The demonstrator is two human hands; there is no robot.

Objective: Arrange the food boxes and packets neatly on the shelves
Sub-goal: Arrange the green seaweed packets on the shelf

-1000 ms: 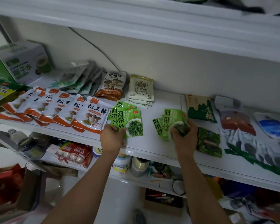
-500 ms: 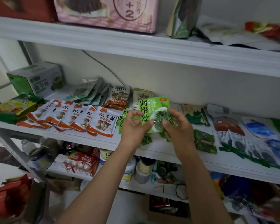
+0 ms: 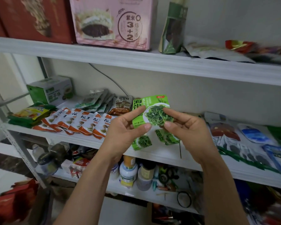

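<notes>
Both hands hold a small stack of green seaweed packets (image 3: 154, 109) up in front of the middle shelf (image 3: 152, 154). My left hand (image 3: 126, 127) pinches the stack's left edge between thumb and fingers. My right hand (image 3: 183, 125) pinches its right side. Lower packets of the stack (image 3: 142, 142) fan out below the hands. A row of white-and-orange mushroom packets (image 3: 81, 122) lies overlapped on the shelf to the left.
A green box (image 3: 53, 90) and yellow-green packets (image 3: 29, 113) sit at the shelf's left end. Mixed packets (image 3: 250, 135) cover its right side. The upper shelf (image 3: 136, 60) carries a pink box (image 3: 113, 21), a red box and a green pouch (image 3: 173, 28). Bottles crowd the lower shelf.
Both hands gathered the green seaweed packets off the shelf into one stack and lifted it. The view tilted up, showing the upper shelf.
</notes>
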